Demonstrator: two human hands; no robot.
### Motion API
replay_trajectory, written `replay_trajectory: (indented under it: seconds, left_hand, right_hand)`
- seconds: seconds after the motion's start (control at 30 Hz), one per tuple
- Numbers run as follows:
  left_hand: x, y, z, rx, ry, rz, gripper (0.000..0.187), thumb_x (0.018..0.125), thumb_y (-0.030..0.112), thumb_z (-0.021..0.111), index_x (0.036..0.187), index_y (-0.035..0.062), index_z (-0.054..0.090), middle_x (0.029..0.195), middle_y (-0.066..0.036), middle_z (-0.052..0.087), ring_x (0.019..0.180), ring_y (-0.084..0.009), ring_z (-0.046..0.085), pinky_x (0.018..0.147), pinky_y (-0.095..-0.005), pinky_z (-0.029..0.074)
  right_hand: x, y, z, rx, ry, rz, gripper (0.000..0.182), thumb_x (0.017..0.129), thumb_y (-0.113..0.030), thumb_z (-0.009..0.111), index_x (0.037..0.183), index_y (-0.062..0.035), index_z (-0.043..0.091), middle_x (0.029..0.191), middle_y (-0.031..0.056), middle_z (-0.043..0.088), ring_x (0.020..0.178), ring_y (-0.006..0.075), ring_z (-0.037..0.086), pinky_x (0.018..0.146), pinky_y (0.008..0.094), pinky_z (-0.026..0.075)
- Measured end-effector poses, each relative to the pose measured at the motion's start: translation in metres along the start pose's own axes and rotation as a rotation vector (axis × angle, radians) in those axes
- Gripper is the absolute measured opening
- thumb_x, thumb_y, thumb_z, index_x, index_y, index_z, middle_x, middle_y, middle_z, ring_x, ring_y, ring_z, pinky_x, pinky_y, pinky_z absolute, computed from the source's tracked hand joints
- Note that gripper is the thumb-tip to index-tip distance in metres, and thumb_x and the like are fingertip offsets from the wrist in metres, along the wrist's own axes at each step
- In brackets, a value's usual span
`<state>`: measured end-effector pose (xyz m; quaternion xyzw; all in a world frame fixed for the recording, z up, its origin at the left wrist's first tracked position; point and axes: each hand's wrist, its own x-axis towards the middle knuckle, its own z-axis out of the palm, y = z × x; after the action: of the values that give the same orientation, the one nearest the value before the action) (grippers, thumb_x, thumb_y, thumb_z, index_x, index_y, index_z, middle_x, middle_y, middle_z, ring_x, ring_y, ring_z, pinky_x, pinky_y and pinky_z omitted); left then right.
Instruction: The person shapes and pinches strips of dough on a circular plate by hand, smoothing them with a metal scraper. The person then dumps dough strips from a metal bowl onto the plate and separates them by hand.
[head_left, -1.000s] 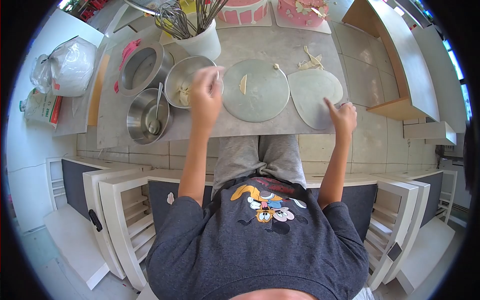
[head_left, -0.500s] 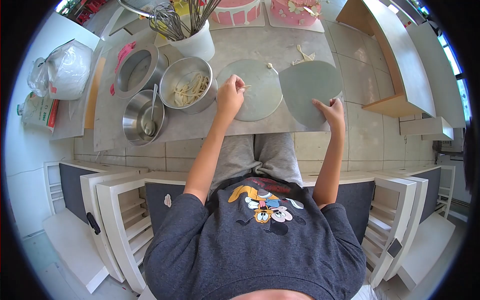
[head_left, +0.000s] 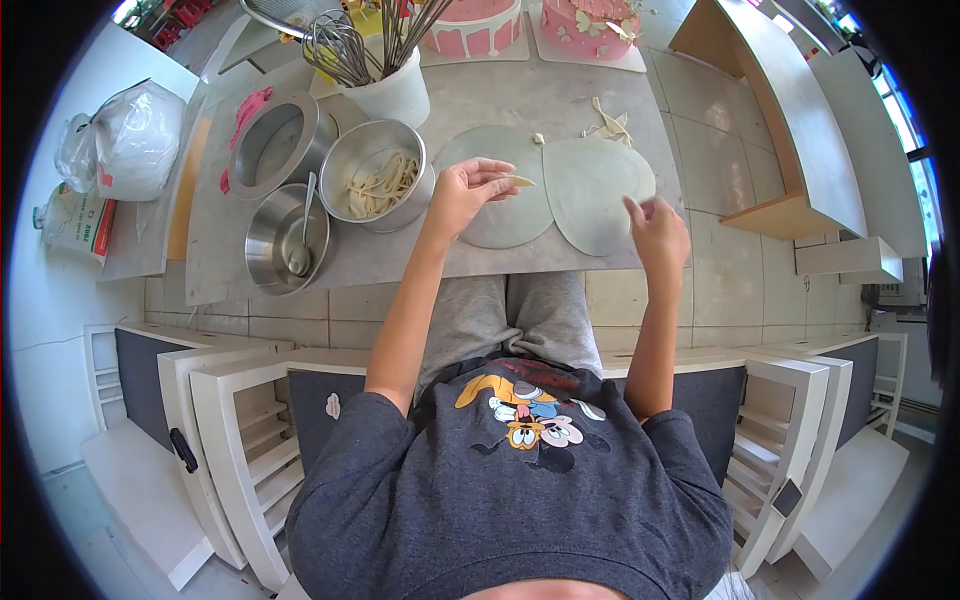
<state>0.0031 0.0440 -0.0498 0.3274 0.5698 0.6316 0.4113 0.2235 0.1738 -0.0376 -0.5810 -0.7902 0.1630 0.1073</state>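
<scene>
Between the thumb and fingers of my left hand (head_left: 468, 198) is a small pale strip of dough (head_left: 521, 182). This hand is over the left side of a round translucent greenish sheet (head_left: 500, 225). A second such sheet (head_left: 595, 195) lies to its right on the table, their edges meeting. My right hand (head_left: 660, 238) is beside that sheet's right edge, thumb and curled fingers slightly apart, with nothing visible in them. A steel bowl (head_left: 350, 150) left of my left hand contains several pale dough strips (head_left: 385, 183). A tiny dough lump (head_left: 538, 139) sits above the sheets.
Dough scraps (head_left: 610, 125) lie at the upper right of the table (head_left: 480, 100). A spoon (head_left: 303, 235) rests in a second steel bowl (head_left: 262, 245), beside a ring-shaped pan (head_left: 240, 150). Behind are a white tub (head_left: 395, 95) of whisks and two pink cakes (head_left: 590, 30).
The right sheet, held raised by my right hand before, now lies lower and further left. My right hand has come off it. My left hand has turned, showing more of the dough strip.
</scene>
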Motion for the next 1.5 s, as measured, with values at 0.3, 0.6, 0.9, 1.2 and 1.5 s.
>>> replay_trajectory:
  seconds: [0.3, 0.6, 0.9, 1.2, 1.5]
  left_hand:
    - [-0.006, 0.007, 0.007, 0.039, -0.016, 0.044, 0.016, 0.08, 0.009, 0.064, 0.093, -0.0021, 0.063, 0.084, -0.008, 0.065, 0.077, -0.0116, 0.061, 0.072, -0.0231, 0.05]
    - [0.016, -0.042, -0.026, 0.301, 0.129, -0.009, 0.013, 0.081, 0.007, 0.061, 0.09, -0.0021, 0.062, 0.077, -0.008, 0.066, 0.069, -0.0119, 0.062, 0.066, -0.0222, 0.049]
    - [0.004, -0.039, -0.013, 0.52, 0.183, 0.199, 0.027, 0.078, 0.006, 0.062, 0.104, 0.0035, 0.059, 0.108, -0.011, 0.058, 0.092, -0.0198, 0.06, 0.076, -0.0291, 0.049]
    - [-0.005, -0.056, -0.007, 0.89, 0.306, 0.482, 0.039, 0.069, 0.01, 0.07, 0.105, 0.0037, 0.056, 0.114, -0.011, 0.053, 0.106, -0.0268, 0.049, 0.09, -0.035, 0.041]
    - [0.013, -0.028, -0.012, 0.554, 0.113, 0.044, 0.028, 0.07, 0.007, 0.071, 0.093, 0.0042, 0.055, 0.087, -0.007, 0.063, 0.085, -0.0183, 0.06, 0.077, -0.0296, 0.047]
  right_hand:
    - [-0.016, -0.072, 0.033, 1.042, -0.403, -0.356, 0.019, 0.082, -0.012, 0.062, 0.086, 0.0065, 0.062, 0.07, 0.0091, 0.064, 0.063, 0.013, 0.062, 0.058, 0.0223, 0.047]
    - [0.015, 0.006, 0.038, 0.06, 0.112, -0.074, 0.061, 0.069, -0.053, 0.068, 0.091, 0.0034, 0.059, 0.092, 0.0178, 0.06, 0.093, 0.0305, 0.057, 0.076, 0.0383, 0.047]
    - [0.015, 0.013, 0.038, -0.141, 0.03, 0.158, 0.079, 0.048, -0.055, 0.079, 0.091, 0.0072, 0.055, 0.1, 0.0179, 0.057, 0.098, 0.0303, 0.055, 0.075, 0.0385, 0.048]
    - [0.021, 0.022, 0.039, 0.089, -0.207, 0.241, 0.057, 0.055, -0.043, 0.08, 0.09, -0.002, 0.06, 0.095, 0.0122, 0.061, 0.089, 0.0259, 0.059, 0.072, 0.0364, 0.048]
    - [-0.002, -0.044, 0.046, 0.446, -0.056, -0.302, 0.042, 0.071, -0.024, 0.073, 0.102, -0.0006, 0.057, 0.1, 0.011, 0.06, 0.079, 0.0195, 0.06, 0.068, 0.0309, 0.048]
